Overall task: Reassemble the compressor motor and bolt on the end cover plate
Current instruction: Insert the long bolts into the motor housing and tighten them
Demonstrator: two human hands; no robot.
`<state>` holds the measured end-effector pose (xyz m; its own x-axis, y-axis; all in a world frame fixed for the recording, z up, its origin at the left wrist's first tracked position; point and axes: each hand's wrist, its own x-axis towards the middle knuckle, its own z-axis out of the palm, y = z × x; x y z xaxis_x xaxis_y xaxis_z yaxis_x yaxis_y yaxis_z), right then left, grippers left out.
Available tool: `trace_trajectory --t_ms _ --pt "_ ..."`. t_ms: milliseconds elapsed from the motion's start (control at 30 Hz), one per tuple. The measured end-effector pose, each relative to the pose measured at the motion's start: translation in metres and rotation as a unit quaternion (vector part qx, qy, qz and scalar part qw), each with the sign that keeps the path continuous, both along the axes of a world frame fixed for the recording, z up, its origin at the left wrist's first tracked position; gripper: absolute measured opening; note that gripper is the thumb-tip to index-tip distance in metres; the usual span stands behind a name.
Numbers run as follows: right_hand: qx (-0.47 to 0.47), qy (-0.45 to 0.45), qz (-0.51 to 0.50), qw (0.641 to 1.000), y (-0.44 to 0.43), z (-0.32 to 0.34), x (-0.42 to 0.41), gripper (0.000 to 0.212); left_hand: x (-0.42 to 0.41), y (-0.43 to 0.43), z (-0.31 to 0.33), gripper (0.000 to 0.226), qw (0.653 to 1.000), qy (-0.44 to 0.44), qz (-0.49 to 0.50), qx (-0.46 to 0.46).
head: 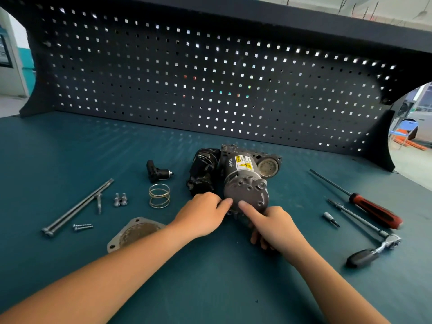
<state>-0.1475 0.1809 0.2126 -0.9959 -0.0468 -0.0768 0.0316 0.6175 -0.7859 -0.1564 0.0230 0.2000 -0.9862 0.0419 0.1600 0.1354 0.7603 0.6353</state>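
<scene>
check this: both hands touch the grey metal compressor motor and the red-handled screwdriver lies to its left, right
No. The head view shows the red-handled screwdriver lying to the right of the grey metal compressor motor, not its left. The left hand and right hand do touch it.

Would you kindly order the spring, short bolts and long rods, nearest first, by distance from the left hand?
1. spring, just left of the left hand.
2. short bolts, farther left.
3. long rods, far left.
</scene>
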Motion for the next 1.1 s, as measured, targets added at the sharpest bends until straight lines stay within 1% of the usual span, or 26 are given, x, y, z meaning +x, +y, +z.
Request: trace_trajectory --t_ms 67,133,267,333,400,467,500,700,733,800,867,933,1000,1100 --pt "0.008 -0.01 -0.003 1.0 -0.001 0.002 -0.001 0.063 0.0 0.002 -0.001 0.051 0.999 -0.02 -0.012 -0.031" --pt "0.039 -0.02 0.001 0.999 -0.001 0.002 -0.003 0.068 -0.001 0.001 -0.002 0.045 0.998 -0.025 -0.026 -0.052" --pt "0.1 -0.016 -0.008 0.995 0.002 0.0 -0.005 0.072 -0.004 0.001 -0.004 0.036 0.998 -0.018 -0.003 -0.056" --pt "0.13 0.022 -0.039 0.99 0.004 -0.002 -0.005 0.069 -0.005 0.0 -0.004 0.032 0.999 -0.013 0.014 -0.04" --pt "0.145 0.095 -0.079 0.982 0.007 -0.003 -0.004 0.062 -0.006 0.0 -0.005 0.029 0.999 -0.008 0.021 -0.026" --pt "0.113 0.165 -0.095 0.975 0.01 -0.005 -0.004 0.052 -0.006 -0.001 -0.005 0.029 0.999 -0.008 0.022 -0.025" --pt "0.095 0.185 -0.095 0.974 0.011 -0.005 -0.004 0.049 -0.006 0.0 -0.005 0.031 0.999 -0.008 0.023 -0.03" --pt "0.064 0.263 -0.102 0.957 0.013 -0.014 -0.014 0.039 -0.005 0.003 -0.005 0.038 0.998 0.002 0.039 -0.045" --pt "0.049 0.278 -0.096 0.954 0.014 -0.015 -0.015 0.04 -0.004 0.003 -0.006 0.038 0.998 0.006 0.041 -0.045" --pt "0.012 0.292 -0.06 0.954 0.015 -0.017 -0.019 0.052 -0.003 0.003 -0.007 0.038 0.998 0.014 0.044 -0.044" --pt "-0.03 0.287 -0.014 0.957 0.016 -0.019 -0.022 0.06 -0.003 0.003 -0.008 0.037 0.998 0.023 0.046 -0.048" --pt "-0.063 0.271 0.035 0.96 0.02 -0.02 -0.027 0.063 -0.003 0.003 -0.009 0.035 0.997 0.033 0.049 -0.053" --pt "-0.06 0.256 0.084 0.961 0.025 -0.018 -0.034 0.067 -0.003 0.003 -0.009 0.036 0.996 0.042 0.052 -0.059" --pt "0.003 0.238 0.145 0.96 0.029 -0.017 -0.043 0.08 -0.003 0.003 -0.01 0.036 0.994 0.051 0.059 -0.083"
